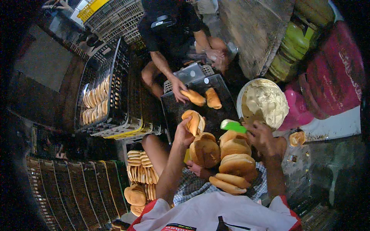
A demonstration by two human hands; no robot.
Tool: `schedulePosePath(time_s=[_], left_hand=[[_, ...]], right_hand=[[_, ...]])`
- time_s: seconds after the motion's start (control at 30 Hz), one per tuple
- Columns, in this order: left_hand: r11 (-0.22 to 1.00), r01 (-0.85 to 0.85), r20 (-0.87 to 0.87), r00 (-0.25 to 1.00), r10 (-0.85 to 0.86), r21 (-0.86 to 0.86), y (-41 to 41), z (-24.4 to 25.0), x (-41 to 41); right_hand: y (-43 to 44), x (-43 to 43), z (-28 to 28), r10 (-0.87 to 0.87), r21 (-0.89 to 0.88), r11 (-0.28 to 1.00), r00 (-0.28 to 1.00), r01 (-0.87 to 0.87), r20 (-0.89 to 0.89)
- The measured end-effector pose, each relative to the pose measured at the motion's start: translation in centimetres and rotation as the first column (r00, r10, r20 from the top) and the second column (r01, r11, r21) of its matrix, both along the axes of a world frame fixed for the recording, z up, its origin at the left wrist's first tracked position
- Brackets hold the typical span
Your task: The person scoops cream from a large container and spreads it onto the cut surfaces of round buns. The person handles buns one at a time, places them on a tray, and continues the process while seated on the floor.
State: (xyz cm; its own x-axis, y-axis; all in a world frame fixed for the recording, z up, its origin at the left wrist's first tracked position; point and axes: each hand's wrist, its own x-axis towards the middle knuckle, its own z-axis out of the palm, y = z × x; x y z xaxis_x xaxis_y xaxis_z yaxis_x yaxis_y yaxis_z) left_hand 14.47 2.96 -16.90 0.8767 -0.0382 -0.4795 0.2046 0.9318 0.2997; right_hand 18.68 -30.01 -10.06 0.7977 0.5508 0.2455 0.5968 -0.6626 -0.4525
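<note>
My left hand [185, 132] holds a split bread bun [194, 122] above the near edge of a dark tray [179, 115]. In my right hand [261, 137] is a green spatula [235, 126] with pale cream on its end, over the buns. Several round buns [235, 164] stand in two rows in front of my body. To the right, a white bucket [239, 99] holds thick pale cream [267, 101]. Two filled-looking rolls [213, 98] lie on the tray; a co-worker's hand [178, 88] touches one of them.
Opposite me sits a co-worker in dark clothes [173, 37]. A black crate [117, 78] with bagged buns is stacked at the left, with more buns [141, 170] below it. A wooden board [251, 31], a green container [294, 43] and dark pink sacks or covers [335, 69] stand at the right.
</note>
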Motion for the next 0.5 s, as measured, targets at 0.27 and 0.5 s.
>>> schedulePosePath(time_s=[0.27, 0.5], left_hand=[[0.318, -0.082, 0.06, 0.995, 0.077, 0.945, 10.7, -19.5, 4.5], [-0.969, 0.009, -0.831, 0.516, -0.207, 0.247, 2.3, -18.0, 9.2]], right_hand=[[-5.0, -3.8, -7.9, -0.189, 0.213, 0.949, 0.96, 0.233, -0.205], [-7.6, -7.0, -5.4, -0.436, 0.018, 0.853, 0.73, 0.522, -0.526]])
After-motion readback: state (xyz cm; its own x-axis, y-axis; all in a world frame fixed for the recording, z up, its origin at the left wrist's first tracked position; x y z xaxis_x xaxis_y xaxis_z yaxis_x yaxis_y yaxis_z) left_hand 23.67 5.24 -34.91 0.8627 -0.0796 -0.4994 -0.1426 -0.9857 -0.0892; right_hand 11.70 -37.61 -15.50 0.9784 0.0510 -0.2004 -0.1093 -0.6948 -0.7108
